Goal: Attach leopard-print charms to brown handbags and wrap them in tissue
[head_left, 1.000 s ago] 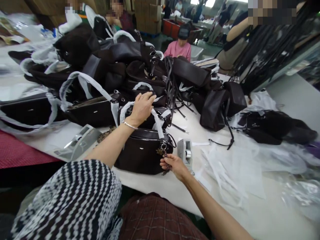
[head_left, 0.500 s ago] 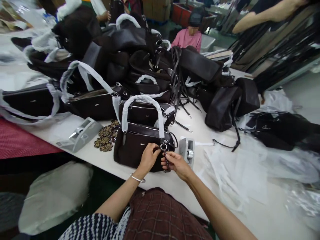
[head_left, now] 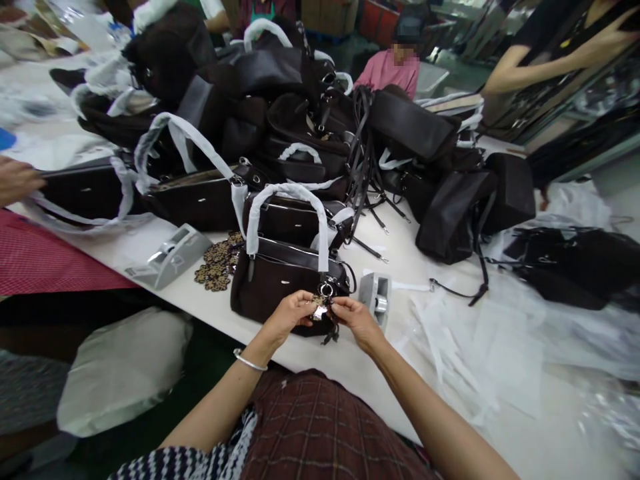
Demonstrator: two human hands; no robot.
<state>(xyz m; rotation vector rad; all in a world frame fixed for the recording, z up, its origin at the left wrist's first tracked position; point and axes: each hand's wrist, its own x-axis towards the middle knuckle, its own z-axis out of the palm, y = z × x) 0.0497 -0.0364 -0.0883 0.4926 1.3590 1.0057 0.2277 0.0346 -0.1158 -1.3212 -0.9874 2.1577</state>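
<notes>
A dark brown handbag [head_left: 265,280] stands upright in front of me, its raised handle [head_left: 295,190] wrapped in white paper. From a metal ring [head_left: 326,290] at the handle's right base hangs a flower-shaped bag charm [head_left: 320,309] with a shiny metallic face and a dark tassel [head_left: 330,333]. My left hand [head_left: 290,317] pinches the charm's left side, fingers closed. My right hand [head_left: 357,320] pinches its right side near the dark strap. Both hands are against the bag's front right part. Fingertips partly cover the charm.
Flower-shaped charms [head_left: 217,263] lie left of the bag. Grey tape dispensers stand to the left [head_left: 173,253] and right [head_left: 376,299]. Behind is a heap of dark bags [head_left: 280,80] with loose straps [head_left: 361,147]. Another person's hand [head_left: 17,180] reaches in at far left.
My left hand has shifted from the bag's front beside the ring to the charm, whose shiny face now shows between both hands. Another person's hand has appeared at the left edge.
</notes>
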